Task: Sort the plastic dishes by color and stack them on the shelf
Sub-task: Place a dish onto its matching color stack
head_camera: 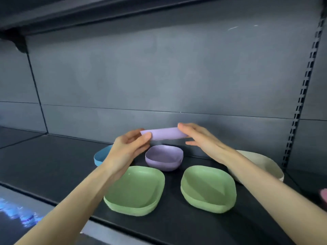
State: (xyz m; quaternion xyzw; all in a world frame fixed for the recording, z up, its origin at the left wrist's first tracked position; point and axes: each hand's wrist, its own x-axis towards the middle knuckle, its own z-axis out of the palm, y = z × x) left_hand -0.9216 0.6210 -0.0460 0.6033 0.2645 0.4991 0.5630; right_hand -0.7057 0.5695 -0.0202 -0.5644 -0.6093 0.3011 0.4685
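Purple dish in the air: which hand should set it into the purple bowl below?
Probably the left hand: it pinches the held purple dish at one end, over the purple bowl. The right hand only touches the other end with straight fingers.

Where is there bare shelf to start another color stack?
Widest bare patch: the shelf left of the blue dish. A narrow gap separates the left green dish and right green dish. The middle is crowded: purple bowl behind them, left hand and right hand holding a purple dish above it. Cream dish and pink edge fill the right.
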